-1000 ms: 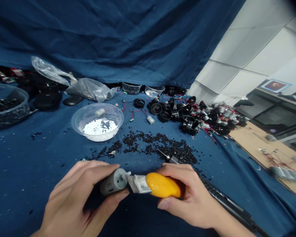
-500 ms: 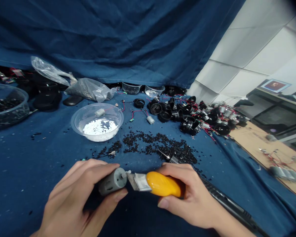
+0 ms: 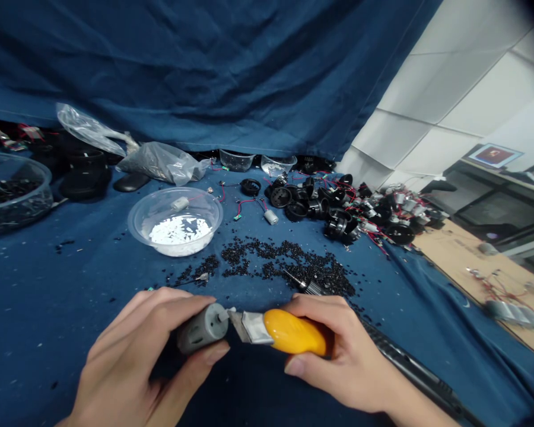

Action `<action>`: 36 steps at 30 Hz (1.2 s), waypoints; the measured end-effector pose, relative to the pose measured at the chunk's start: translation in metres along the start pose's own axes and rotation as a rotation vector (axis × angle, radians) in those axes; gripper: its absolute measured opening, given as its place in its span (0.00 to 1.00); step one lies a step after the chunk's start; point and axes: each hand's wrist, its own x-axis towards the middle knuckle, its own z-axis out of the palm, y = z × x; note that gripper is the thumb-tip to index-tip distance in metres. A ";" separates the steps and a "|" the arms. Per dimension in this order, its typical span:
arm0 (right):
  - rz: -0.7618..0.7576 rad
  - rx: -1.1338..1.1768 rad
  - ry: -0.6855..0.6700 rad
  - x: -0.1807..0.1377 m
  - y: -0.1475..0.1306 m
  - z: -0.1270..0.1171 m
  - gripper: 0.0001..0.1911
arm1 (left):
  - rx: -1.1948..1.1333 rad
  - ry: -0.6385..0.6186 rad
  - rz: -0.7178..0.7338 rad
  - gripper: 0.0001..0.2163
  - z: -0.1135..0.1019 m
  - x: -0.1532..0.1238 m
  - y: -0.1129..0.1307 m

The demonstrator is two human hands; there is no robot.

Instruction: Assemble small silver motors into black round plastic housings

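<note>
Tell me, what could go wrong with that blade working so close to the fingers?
1. The yellow-handled knife in the right hand points at the left hand gripping the small grey motor; a slip might cut a fingertip.
2. The white piece at the motor's shaft could pop off and vanish among the black bits.

Hands were 2: left hand [image 3: 129,362], right hand [image 3: 338,356] | knife [image 3: 289,332] 1 | motors outside pile [image 3: 360,213] 3: held motor [image 3: 202,327], bowl motor [image 3: 179,203], loose motor [image 3: 271,216] | bowls 4: near bowl [image 3: 213,204], left bowl [image 3: 44,178], back bowls [image 3: 235,159] | bags [image 3: 162,161] 2 | pellets [image 3: 289,261], pile parts uncountable.
</note>
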 end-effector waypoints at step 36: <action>-0.133 -0.074 0.031 -0.005 0.005 0.000 0.22 | -0.095 -0.042 -0.025 0.09 -0.001 -0.004 0.005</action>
